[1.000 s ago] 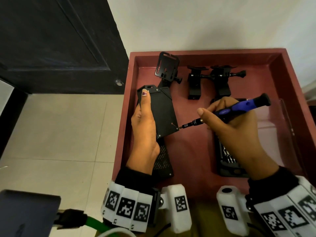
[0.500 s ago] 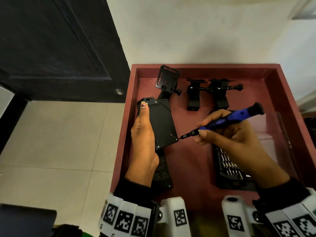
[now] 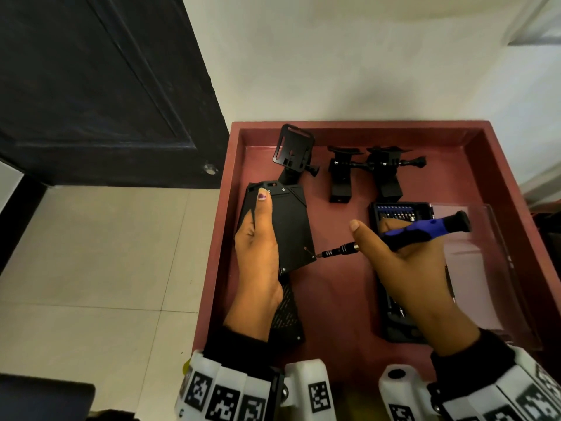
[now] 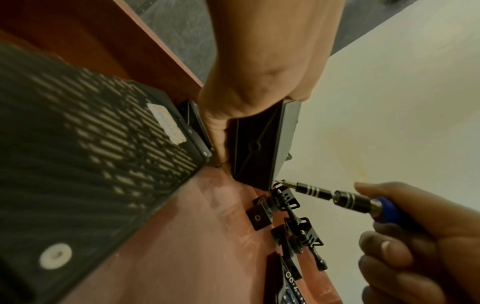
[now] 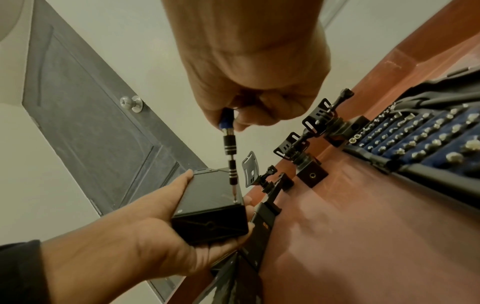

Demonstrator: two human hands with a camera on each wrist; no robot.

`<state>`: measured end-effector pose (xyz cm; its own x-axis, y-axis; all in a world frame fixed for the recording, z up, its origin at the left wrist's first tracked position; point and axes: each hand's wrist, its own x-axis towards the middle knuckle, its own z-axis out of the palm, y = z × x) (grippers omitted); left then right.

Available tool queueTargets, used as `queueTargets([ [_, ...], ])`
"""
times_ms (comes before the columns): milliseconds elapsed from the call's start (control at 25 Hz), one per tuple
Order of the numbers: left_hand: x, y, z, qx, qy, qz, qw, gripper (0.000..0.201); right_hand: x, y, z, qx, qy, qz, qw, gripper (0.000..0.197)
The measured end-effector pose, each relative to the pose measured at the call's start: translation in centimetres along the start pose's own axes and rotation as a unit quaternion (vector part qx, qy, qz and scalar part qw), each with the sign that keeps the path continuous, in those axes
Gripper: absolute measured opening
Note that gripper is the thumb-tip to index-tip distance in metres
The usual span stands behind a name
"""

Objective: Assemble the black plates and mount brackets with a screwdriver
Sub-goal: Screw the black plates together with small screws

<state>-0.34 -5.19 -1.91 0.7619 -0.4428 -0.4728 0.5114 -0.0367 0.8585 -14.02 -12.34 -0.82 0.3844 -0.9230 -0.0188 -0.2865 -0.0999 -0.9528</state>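
Observation:
My left hand [image 3: 258, 247] grips a black plate assembly [image 3: 290, 226], a boxy part raised above the red tray [image 3: 349, 299], thumb lying along its top face. My right hand [image 3: 403, 262] holds a blue-and-black screwdriver [image 3: 425, 230]; its tip [image 3: 315, 255] sits on a screw at the plate's near right corner. In the right wrist view the bit [image 5: 232, 172] stands on the plate [image 5: 210, 205]. The left wrist view shows the plate's end [image 4: 257, 144] and the screwdriver shaft [image 4: 319, 192]. A perforated black plate [image 3: 287, 314] lies under my left wrist.
Three black mount brackets stand at the tray's far end: one [image 3: 293, 150] at left, two [image 3: 341, 174] [image 3: 387, 171] to its right. A screwdriver bit case [image 3: 400, 214] with a clear lid [image 3: 482, 268] lies under my right hand. A dark door [image 3: 91, 86] and tiled floor are left.
The view has tilted so the tray sits lower in frame. My right forefinger has lifted straight off the screwdriver. The tip stays on the same corner screw; my left hand keeps its hold.

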Motion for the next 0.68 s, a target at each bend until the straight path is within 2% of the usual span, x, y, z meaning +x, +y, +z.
queueTargets([
  [80, -0.2, 0.1, 0.1, 0.013, -0.003, -0.002, 1.0, 0.087, -0.2, 0.1, 0.1, 0.004, 0.006, 0.016, 1.0, 0.051],
  [200, -0.3, 0.2, 0.2, 0.014, -0.006, -0.005, 1.0, 0.069, -0.5, -0.3, 0.4, 0.066, 0.03, 0.046, 0.996, 0.054],
  [280, -0.3, 0.2, 0.2, 0.011, -0.009, -0.015, 1.0, 0.087, -0.8, -0.6, 0.6, 0.096, 0.056, 0.036, 0.993, 0.047],
  [320, -0.3, 0.1, 0.2, 0.01, -0.008, -0.018, 1.0, 0.093, -1.0, -0.8, 0.6, 0.104, 0.062, 0.018, 0.992, 0.05],
  [440, -0.4, 0.3, 0.1, 0.023, -0.015, -0.004, 1.0, 0.078, -1.1, -1.3, 0.3, 0.158, 0.078, -0.045, 0.983, 0.041],
  [520, -0.3, 0.4, -0.1, 0.03, -0.024, -0.013, 0.999, 0.084, -0.6, -1.2, -0.2, 0.199, 0.093, -0.07, 0.973, 0.03],
  [600, -0.4, 0.4, -0.1, 0.056, -0.055, -0.034, 0.996, 0.101, 0.4, -0.6, -0.7, 0.223, 0.074, -0.078, 0.969, 0.017],
  [640, -0.5, 0.5, -0.1, 0.073, -0.072, -0.045, 0.994, 0.104, 0.8, -0.2, -0.7, 0.24, 0.057, -0.071, 0.967, 0.018],
  [680, -0.7, 0.7, 0.1, 0.093, -0.085, -0.053, 0.991, 0.096, 1.1, 0.0, -0.7, 0.262, 0.039, -0.058, 0.963, 0.026],
])
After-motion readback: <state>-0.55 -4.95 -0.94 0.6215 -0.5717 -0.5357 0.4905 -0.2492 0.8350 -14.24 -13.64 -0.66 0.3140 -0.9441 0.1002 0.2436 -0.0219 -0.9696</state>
